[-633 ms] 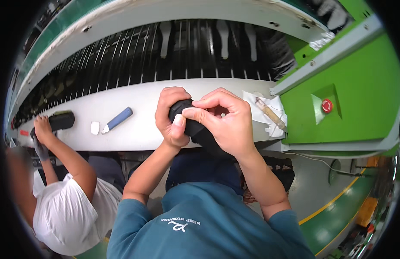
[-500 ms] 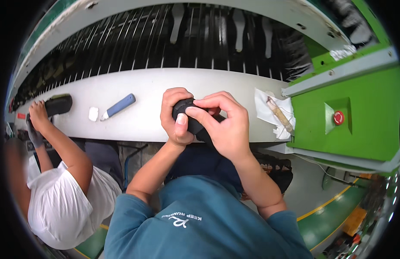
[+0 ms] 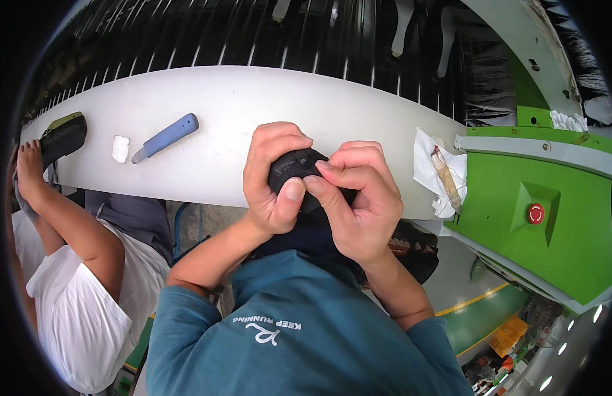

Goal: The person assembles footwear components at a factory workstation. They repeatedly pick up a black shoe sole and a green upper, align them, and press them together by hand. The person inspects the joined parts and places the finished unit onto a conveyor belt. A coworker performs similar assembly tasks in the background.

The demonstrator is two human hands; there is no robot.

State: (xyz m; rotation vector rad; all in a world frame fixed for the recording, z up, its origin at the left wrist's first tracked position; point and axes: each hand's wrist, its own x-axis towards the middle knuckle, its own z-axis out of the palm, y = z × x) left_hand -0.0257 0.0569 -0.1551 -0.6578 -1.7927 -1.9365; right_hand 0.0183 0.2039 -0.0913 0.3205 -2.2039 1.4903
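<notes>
Above the near edge of the white table, my left hand (image 3: 268, 181) is wrapped round the left side of a black shoe (image 3: 297, 162), its thumb pressed on the near side. Only the shoe's rounded end with a stitched seam shows; my fingers hide much of the rest. My right hand (image 3: 364, 198) pinches the shoe's right side between thumb and forefinger, with the two thumbs almost meeting. On the tabletop to the left lie a blue-handled knife (image 3: 169, 136) with a short metal tip and a small white block (image 3: 120, 149).
A worn stick-like tool (image 3: 446, 177) rests on white paper (image 3: 425, 164) at the right. Beside it stands a green machine housing (image 3: 497, 204) with a red button (image 3: 536, 213). Dark rollers (image 3: 253, 39) run behind the white table (image 3: 207, 86). At far left, a co-worker's hands hold another shoe (image 3: 63, 136).
The view has shifted, so the table sits higher and the green housing farther right. My right fingers have curled in closer on the shoe, and the shoe appears turned a little.
</notes>
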